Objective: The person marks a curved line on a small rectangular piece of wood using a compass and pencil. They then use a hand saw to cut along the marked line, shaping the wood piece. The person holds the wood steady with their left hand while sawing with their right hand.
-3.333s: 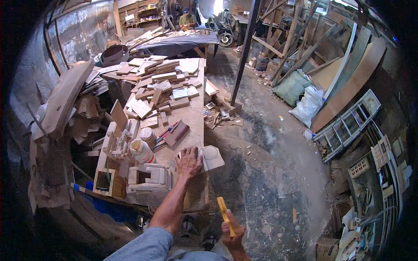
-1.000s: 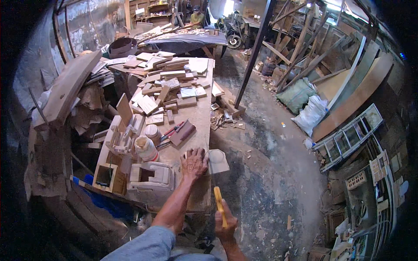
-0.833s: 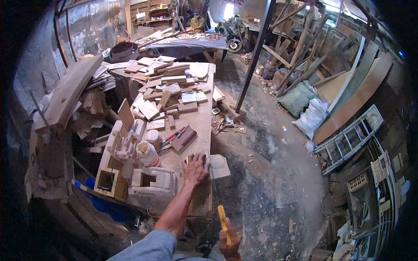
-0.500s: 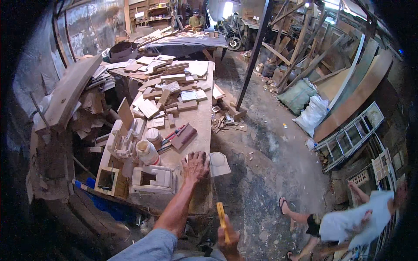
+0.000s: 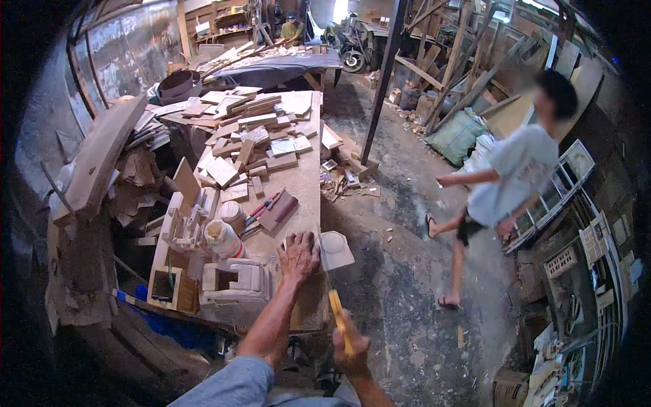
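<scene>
My left hand (image 5: 297, 258), fingers spread and bent, presses on a pale wooden piece (image 5: 336, 249) with a round shape, which overhangs the bench's right edge. Just below it my right hand (image 5: 350, 342) grips a yellow-handled saw (image 5: 337, 308), its thin blade reaching up to that piece. Left of my left hand stand a pale blocky wooden object (image 5: 236, 279), an open white jar (image 5: 222, 237) and a closed tub (image 5: 232, 214). Red-handled tools (image 5: 261, 207) and a brown wooden block (image 5: 278, 211) lie above my fingers.
A person in white (image 5: 515, 169) walks on the floor to my right. Offcuts (image 5: 247, 146) cover the bench's far part; a dark post (image 5: 380, 88) stands beside it. Another person (image 5: 291, 30) sits at a back table. Boards, sacks (image 5: 456, 136) and window frames (image 5: 542, 207) line the right wall.
The person in white, absent earlier and low at the right half a second ago, has moved up alongside the bench. My right hand and saw have shifted slightly; my left hand stays on the piece.
</scene>
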Available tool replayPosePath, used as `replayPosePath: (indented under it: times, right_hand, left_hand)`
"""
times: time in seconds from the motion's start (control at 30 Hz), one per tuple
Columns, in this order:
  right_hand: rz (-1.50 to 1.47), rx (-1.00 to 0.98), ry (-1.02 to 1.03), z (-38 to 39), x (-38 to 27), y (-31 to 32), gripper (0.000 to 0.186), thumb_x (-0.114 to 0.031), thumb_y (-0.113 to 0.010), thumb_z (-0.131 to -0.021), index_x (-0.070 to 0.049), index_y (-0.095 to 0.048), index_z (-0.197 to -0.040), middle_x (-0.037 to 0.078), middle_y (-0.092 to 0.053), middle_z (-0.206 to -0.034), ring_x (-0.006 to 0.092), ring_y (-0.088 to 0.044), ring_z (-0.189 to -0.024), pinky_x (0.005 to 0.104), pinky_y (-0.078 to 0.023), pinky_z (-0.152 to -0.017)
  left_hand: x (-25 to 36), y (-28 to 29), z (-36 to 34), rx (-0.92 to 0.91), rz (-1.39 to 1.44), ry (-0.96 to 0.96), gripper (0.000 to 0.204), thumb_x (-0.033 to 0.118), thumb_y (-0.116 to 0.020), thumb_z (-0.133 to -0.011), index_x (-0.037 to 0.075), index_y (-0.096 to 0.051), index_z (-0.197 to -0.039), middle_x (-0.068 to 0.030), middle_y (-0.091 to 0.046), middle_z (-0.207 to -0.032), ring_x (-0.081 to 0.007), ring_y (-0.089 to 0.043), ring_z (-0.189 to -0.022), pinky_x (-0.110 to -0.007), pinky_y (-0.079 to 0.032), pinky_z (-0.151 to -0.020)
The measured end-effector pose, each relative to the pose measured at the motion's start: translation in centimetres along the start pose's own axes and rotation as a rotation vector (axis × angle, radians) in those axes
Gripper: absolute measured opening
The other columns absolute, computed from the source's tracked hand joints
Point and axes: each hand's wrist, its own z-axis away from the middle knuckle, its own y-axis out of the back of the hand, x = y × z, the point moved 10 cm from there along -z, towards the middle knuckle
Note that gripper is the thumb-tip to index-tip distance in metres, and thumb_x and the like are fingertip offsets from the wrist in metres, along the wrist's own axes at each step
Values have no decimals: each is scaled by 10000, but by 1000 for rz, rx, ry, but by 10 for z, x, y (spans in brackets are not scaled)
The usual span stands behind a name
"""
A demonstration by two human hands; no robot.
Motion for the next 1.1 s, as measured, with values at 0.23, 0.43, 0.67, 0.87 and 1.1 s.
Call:
replayPosePath:
  times: [0.23,0.43,0.67,0.87,1.1]
  right_hand:
    - [-93,34,29,29,-25,25,417,-176,-564,-956,-5,-573,-1336,279,-691,-1004,293,-687,-655,386,-534,-603]
    - [-56,-11,-29,-27,3,-18,437,-171,-564,-956,-1,-550,-1359,248,-691,-905,291,-684,-631,393,-535,-577]
    - [3,-12,23,-13,-7,-8,452,-195,-565,-974,-12,-540,-1387,201,-706,-897,198,-639,-597,343,-525,-561]
    - [-27,8,70,2,3,-8,438,-152,-584,-968,-4,-536,-1377,203,-709,-1041,255,-659,-582,369,-521,-515]
    - [-25,-35,-67,-49,-6,-19,428,-209,-538,-995,0,-545,-1368,209,-719,-987,248,-657,-592,358,-522,-551]
  left_hand:
    - [-1,9,7,47,-38,8,423,404,-613,-877,167,-588,-1227,-36,-604,-1223,-250,-507,-1205,-540,-377,-974]
    - [1,8,5,58,-37,-9,422,400,-602,-888,161,-589,-1235,-35,-616,-1244,-261,-518,-1208,-540,-375,-957]
    - [0,11,4,116,-2,-13,403,396,-604,-884,158,-595,-1209,-35,-610,-1239,-256,-508,-1214,-528,-369,-952]
    - [-1,14,3,26,2,17,417,394,-604,-879,157,-583,-1221,-59,-611,-1213,-271,-511,-1211,-527,-344,-996]
    - [6,8,8,42,-20,0,408,395,-615,-881,164,-592,-1216,-45,-620,-1193,-258,-524,-1191,-521,-356,-983]
